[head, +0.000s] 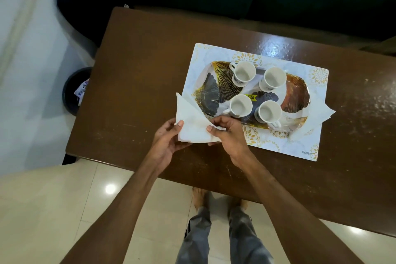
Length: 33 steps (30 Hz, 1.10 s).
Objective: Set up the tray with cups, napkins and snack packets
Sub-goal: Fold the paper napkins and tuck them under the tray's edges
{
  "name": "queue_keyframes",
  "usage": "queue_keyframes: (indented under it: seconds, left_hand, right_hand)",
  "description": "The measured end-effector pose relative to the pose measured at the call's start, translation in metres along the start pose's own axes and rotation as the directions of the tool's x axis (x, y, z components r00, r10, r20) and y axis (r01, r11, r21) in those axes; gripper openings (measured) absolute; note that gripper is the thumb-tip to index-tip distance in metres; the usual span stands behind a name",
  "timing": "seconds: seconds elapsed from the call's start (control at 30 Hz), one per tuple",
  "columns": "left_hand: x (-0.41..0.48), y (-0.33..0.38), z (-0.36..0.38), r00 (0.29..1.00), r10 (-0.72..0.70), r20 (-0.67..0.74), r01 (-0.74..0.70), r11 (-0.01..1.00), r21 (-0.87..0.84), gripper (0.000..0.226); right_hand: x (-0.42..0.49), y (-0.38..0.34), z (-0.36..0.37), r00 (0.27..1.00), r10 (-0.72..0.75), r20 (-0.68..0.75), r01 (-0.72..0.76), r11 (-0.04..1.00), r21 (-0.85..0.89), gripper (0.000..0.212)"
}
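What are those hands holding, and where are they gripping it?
A folded white paper napkin: left hand pinches its left edge, right hand its right corner.

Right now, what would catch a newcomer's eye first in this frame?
Four white cups stand clustered on the leaf-patterned tray, which sits on a placemat on the brown table. At the tray's near-left end, the left hand and right hand hold a folded white napkin.

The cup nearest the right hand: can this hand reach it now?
Probably not yet: the cup is close with nothing between, but the right hand and left hand both hold a napkin.
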<state>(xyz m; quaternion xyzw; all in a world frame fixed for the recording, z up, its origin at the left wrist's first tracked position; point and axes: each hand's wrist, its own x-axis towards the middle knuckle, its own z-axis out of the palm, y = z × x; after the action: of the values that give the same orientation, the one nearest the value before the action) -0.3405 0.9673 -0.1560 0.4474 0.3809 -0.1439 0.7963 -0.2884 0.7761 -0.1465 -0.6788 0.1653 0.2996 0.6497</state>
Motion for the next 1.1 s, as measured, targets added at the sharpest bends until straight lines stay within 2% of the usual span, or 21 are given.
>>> queue_keyframes:
  seconds: [0.13,0.23,0.3,0.37,0.47,0.57,0.67,0.73,0.83,0.97,1.1]
  left_hand:
    - [0.018,0.006,-0.001,0.987,0.087,-0.138,-0.066,0.987,0.144,0.047]
    - [0.036,0.015,0.001,0.952,0.199,-0.233,-0.137,0.957,0.256,0.034]
    - [0.050,0.025,0.004,0.924,0.284,-0.256,-0.187,0.920,0.346,0.032]
    - [0.067,0.035,0.007,0.892,0.371,-0.258,-0.226,0.860,0.457,0.032]
    - [0.093,0.050,0.013,0.860,0.445,-0.252,-0.259,0.804,0.536,0.031]
    - [0.115,0.062,0.020,0.828,0.511,-0.230,-0.291,0.743,0.603,0.029]
    - [0.131,0.071,0.029,0.813,0.543,-0.208,-0.291,0.689,0.663,0.027]
    - [0.136,0.075,0.034,0.801,0.570,-0.184,-0.305,0.652,0.694,0.027]
    - [0.139,0.078,0.041,0.823,0.566,-0.055,-0.357,0.590,0.724,0.031]
    - [0.137,0.078,0.045,0.843,0.536,0.044,-0.387,0.547,0.742,0.038]
    - [0.129,0.070,0.041,0.795,0.595,0.121,-0.414,0.386,0.824,0.056]
  right_hand:
    - [0.007,0.007,0.016,0.993,0.087,-0.073,-0.083,0.995,0.059,0.016]
    - [0.014,0.011,0.024,0.994,0.037,-0.099,-0.059,0.970,-0.236,0.023]
    - [0.016,0.011,0.029,0.996,-0.016,-0.088,-0.023,0.907,-0.422,0.030]
    - [0.017,0.010,0.034,0.986,-0.139,-0.094,0.063,0.827,-0.559,0.033]
    - [0.020,0.008,0.040,0.928,-0.370,-0.046,0.235,0.675,-0.699,0.033]
    - [0.027,0.004,0.045,0.874,-0.478,0.081,0.354,0.514,-0.782,0.042]
    - [0.034,0.000,0.054,0.867,-0.450,0.216,0.417,0.414,-0.809,0.054]
    - [0.039,-0.002,0.059,0.873,-0.408,0.267,0.435,0.403,-0.806,0.066]
    - [0.047,-0.002,0.065,0.896,-0.324,0.305,0.420,0.390,-0.819,0.080]
    - [0.051,-0.004,0.068,0.914,-0.275,0.299,0.385,0.351,-0.854,0.081]
    - [0.049,-0.005,0.069,0.924,-0.257,0.284,0.363,0.350,-0.864,0.077]
